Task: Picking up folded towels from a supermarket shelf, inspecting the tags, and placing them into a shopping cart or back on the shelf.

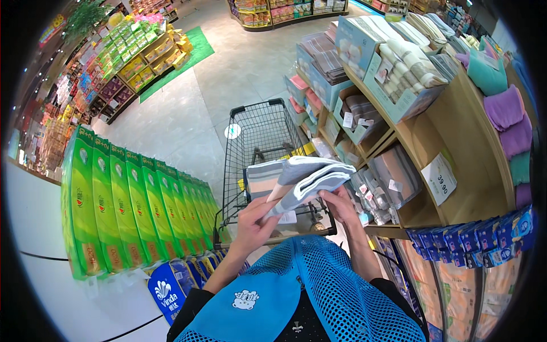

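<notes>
A folded striped towel [318,179] in grey, white and peach is held up in front of me, its stacked fold edges facing right. My left hand [254,222] pinches its lower left end between thumb and fingers. At the lower right edge, my right hand [339,204] grips it with the thumb in front; its other fingers are largely hidden. Beneath the towel stands a black wire shopping cart [267,124], its handle close to my body. Another striped piece of cloth [265,173] shows just behind the held towel; whether the two are joined I cannot tell.
On the right, a wooden shelf [453,115] bears boxed towels [410,68], rolled purple and teal cloths [504,107] and a price card [439,178]. Green tissue packs [132,205] line the left side, above blue Vinda packs [171,290]. A snack display [141,64] stands farther off.
</notes>
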Demonstrator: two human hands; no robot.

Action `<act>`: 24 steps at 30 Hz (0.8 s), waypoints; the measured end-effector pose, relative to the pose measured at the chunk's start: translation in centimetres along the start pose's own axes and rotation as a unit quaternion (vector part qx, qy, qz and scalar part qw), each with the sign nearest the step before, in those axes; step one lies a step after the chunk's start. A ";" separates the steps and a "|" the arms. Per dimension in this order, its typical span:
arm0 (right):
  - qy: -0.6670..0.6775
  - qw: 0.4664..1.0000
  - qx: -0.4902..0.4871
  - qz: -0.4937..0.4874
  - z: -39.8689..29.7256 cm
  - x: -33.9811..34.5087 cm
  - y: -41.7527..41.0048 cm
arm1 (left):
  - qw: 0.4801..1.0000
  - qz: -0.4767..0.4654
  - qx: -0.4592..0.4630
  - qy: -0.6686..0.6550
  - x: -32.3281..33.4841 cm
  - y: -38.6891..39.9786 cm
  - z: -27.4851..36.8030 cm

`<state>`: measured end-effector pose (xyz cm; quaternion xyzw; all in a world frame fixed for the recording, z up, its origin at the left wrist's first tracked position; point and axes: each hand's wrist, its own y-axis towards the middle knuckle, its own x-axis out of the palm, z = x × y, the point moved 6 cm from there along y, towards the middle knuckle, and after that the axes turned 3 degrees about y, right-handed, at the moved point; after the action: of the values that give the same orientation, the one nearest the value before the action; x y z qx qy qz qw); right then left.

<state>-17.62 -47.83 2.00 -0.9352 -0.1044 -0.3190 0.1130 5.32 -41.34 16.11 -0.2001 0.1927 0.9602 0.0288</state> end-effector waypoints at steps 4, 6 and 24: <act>-0.035 0.997 -0.067 -0.005 -1.3 2.5 2.2 | 0.998 0.028 -0.044 -0.040 -2.1 -0.4 -1.3; -0.075 0.991 -0.113 0.017 -3.3 3.9 2.6 | 0.996 0.035 -0.065 -0.051 -2.8 -0.5 -2.0; -0.409 0.849 -0.236 -0.239 -9.7 16.2 2.7 | 0.991 0.027 -0.124 -0.051 -4.7 1.3 -1.4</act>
<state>-9.89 -51.08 19.17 -0.9259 -0.2827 0.0601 -0.2432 10.04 -42.97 17.23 -0.1474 0.0762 0.9861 -0.0126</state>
